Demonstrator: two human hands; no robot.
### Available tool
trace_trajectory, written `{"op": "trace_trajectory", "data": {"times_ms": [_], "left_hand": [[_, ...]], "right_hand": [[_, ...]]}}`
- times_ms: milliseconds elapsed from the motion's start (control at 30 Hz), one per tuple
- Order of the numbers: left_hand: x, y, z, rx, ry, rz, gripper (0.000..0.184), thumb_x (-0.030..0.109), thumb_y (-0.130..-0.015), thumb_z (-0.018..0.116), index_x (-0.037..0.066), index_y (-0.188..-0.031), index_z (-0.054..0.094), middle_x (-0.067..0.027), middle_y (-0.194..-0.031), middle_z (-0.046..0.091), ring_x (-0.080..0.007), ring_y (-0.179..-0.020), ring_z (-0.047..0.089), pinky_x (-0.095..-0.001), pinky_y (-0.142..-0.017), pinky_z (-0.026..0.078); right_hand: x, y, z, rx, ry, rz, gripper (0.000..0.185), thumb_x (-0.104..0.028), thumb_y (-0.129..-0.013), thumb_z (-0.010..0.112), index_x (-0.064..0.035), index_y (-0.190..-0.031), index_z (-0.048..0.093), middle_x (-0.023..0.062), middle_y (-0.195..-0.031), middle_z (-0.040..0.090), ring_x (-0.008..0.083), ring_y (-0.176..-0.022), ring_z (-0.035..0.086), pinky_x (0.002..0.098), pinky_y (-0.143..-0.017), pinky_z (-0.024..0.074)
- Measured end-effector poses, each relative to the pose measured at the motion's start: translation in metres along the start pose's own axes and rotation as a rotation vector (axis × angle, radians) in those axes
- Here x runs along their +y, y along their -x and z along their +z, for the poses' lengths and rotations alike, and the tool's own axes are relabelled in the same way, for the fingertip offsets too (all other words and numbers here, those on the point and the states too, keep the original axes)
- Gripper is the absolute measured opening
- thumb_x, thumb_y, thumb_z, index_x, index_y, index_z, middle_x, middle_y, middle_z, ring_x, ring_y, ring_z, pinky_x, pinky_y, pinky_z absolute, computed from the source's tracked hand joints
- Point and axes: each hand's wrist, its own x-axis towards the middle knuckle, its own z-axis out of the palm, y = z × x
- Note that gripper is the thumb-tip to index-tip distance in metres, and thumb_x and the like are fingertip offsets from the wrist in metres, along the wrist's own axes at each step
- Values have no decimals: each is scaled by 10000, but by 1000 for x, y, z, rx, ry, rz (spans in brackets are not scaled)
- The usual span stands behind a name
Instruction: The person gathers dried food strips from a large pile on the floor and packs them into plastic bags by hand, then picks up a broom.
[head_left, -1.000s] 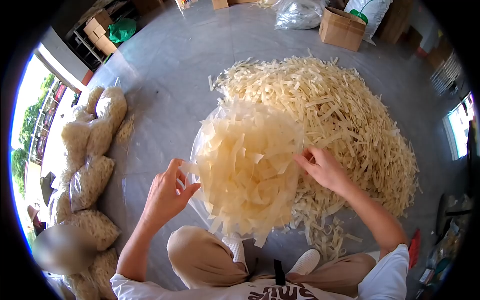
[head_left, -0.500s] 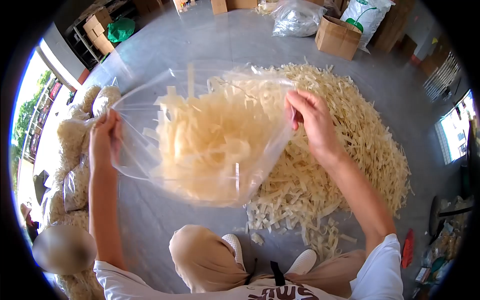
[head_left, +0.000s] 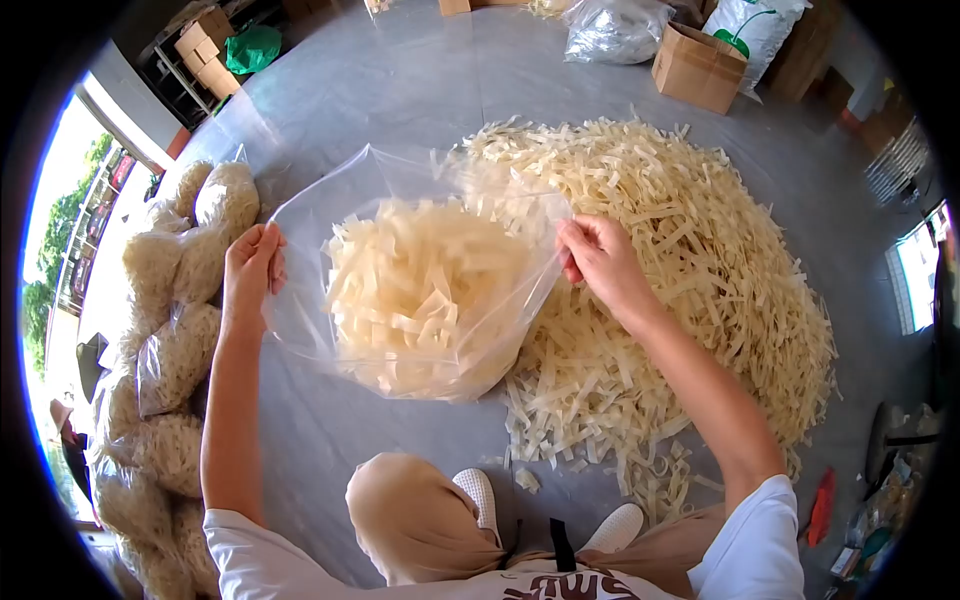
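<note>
Nearest you, your beige trousers (head_left: 405,515) and pale shoes (head_left: 477,498) frame the lower edge of the view, the shoes on the grey floor (head_left: 390,430). Beyond them, the clear plastic bag (head_left: 300,315) lies in front of you, slightly left of centre, its wide mouth spread between your hands and pale strips (head_left: 425,290) gathered inside. Your left hand (head_left: 257,262) is closed, with the left side of the rim gripped between thumb and curled fingers; your right hand (head_left: 598,257) is likewise closed, pinching the right side of the rim. Whether the bag's base touches the floor cannot be told.

The film appears thin, limp and slippery, and liable to stretch or tear under a narrow pinch; the contents look light, springy and loosely packed. A gathered fold of rim at each side offers the surest hold, with a palm beneath the base if the bag sags.

To the right, and reaching farther away, a broad pile (head_left: 680,290) of like strips covers the floor, just beside the bag. Along the left stand filled bags (head_left: 180,365), closely massed. At the far right are an open cardboard box (head_left: 698,70) and, just behind it, a white sack (head_left: 765,35).
</note>
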Motion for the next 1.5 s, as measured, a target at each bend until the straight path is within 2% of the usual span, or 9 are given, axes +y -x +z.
{"op": "trace_trajectory", "data": {"times_ms": [633, 733, 833, 900, 1033, 1100, 1167, 1367, 1500], "left_hand": [[10, 49, 5, 233, 319, 91, 365, 418, -881, 447, 75, -788, 531, 34, -520, 439, -54, -413, 379, -182, -397, 264], [-52, 83, 9, 298, 164, -231, 284, 322, -880, 393, 89, -768, 510, -21, -517, 500, -99, -385, 455, -215, -325, 299], [-91, 129, 40, -563, -415, -750, 265, 236, -858, 458, -17, -849, 538, -90, -601, 590, -167, -458, 560, -271, -412, 447], [-111, 143, 59, -1180, -428, -515, 377, 268, -862, 501, -46, -1071, 496, -138, -798, 629, -224, -723, 620, -323, -650, 495], [-91, 139, 130, -1444, -370, -453, 543, 343, -880, 483, -27, -1256, 356, -205, -1085, 538, -248, -1025, 513, -351, -896, 394], [-89, 146, 168, -1900, -733, 59, 687, 349, -873, 495, -2, -1349, 145, -279, -1271, 348, -340, -1186, 367, -405, -959, 334], [-77, 175, 205, -1934, -953, 96, 787, 322, -845, 538, 11, -1365, 36, -334, -1332, 179, -442, -1238, 242, -450, -997, 277], [-114, 223, 339, -1123, -305, 134, 1070, 173, -678, 716, 50, -1353, -105, -371, -1338, -48, -479, -1278, 12, -505, -1002, 226], [-149, 188, 419, -530, -414, -229, 1183, 316, -608, 772, 47, -1358, -102, -321, -1368, -55, -438, -1293, -6, -521, -1007, 186]], "right_hand": [[26, 30, -60, -59, 16, -68, 391, -348, -927, 391, -26, -778, 556, 5, -613, 515, 66, -517, 500, 195, -482, 419], [58, 47, -97, 59, 92, -78, 364, -355, -930, 382, -28, -886, 536, 4, -675, 517, 65, -571, 518, 195, -501, 423], [98, 66, -136, 150, 207, 27, 303, -313, -919, 427, -33, -1019, 481, 22, -788, 516, 82, -664, 536, 211, -550, 437], [130, 80, -159, 180, 316, 156, 314, -293, -910, 458, -38, -1093, 445, 41, -865, 515, 100, -730, 545, 230, -588, 451], [194, 119, -200, 242, 613, 143, 534, -262, -834, 594, -55, -1245, 322, 126, -1118, 439, 186, -985, 489, 333, -759, 458], [199, 132, -203, 305, 636, 87, 605, -282, -797, 635, -41, -1251, 316, 143, -1153, 439, 223, -1023, 482, 338, -774, 461], [180, 144, -200, 319, 606, 146, 703, -291, -756, 674, -37, -1277, 277, 166, -1211, 409, 268, -1087, 453, 346, -779, 465], [137, 151, -190, 260, 620, 251, 833, -245, -688, 722, -41, -1315, 213, 195, -1313, 281, 322, -1231, 294, 368, -972, 339], [173, 128, -198, 217, 772, 105, 915, -249, -660, 743, -32, -1337, 166, 189, -1364, 210, 327, -1272, 220, 383, -1048, 232]]}}
